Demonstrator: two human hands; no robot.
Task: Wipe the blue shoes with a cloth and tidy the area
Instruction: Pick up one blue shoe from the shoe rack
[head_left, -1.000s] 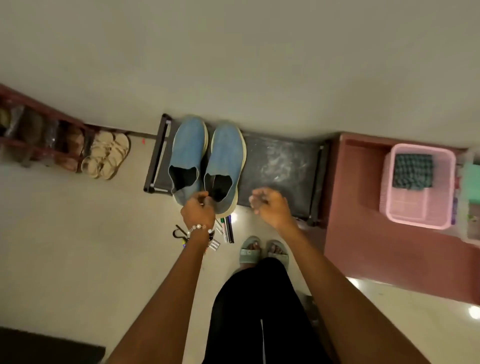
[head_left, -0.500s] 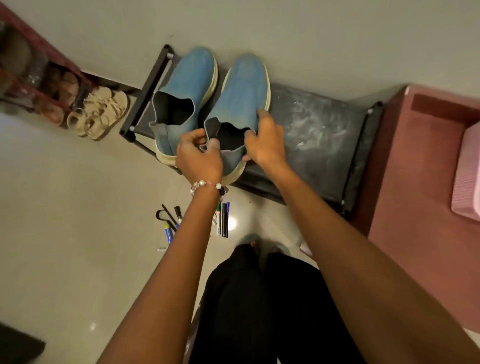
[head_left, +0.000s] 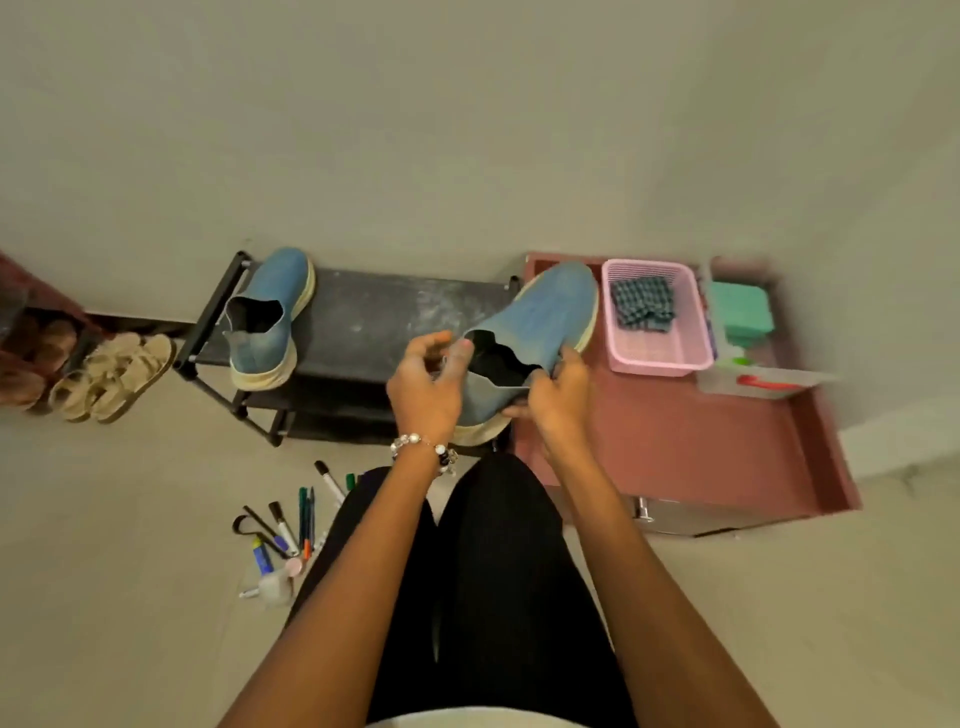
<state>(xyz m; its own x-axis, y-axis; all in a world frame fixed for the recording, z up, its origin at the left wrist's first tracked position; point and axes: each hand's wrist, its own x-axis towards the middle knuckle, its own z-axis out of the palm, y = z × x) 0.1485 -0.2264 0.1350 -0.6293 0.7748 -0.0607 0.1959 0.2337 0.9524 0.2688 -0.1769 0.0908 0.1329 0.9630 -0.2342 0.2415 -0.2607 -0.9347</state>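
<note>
pens and markers scattered on floor by the legs | one blue shoe held up, gripped at its heel collar by right hand; left hand curled at the collar's other side, grip cannot be told | second blue shoe set on black rack | checked cloth lying in pink basket

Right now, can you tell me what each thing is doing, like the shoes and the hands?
Held shoe: lifted off the rack, gripped at its opening.
Other shoe: standing on the rack.
Left hand: fingers at the held shoe's collar.
Right hand: grips the held shoe's heel.
Cloth: lying in the pink basket, untouched.
Pens: scattered on the floor.
Sandals: paired on the floor.
</note>
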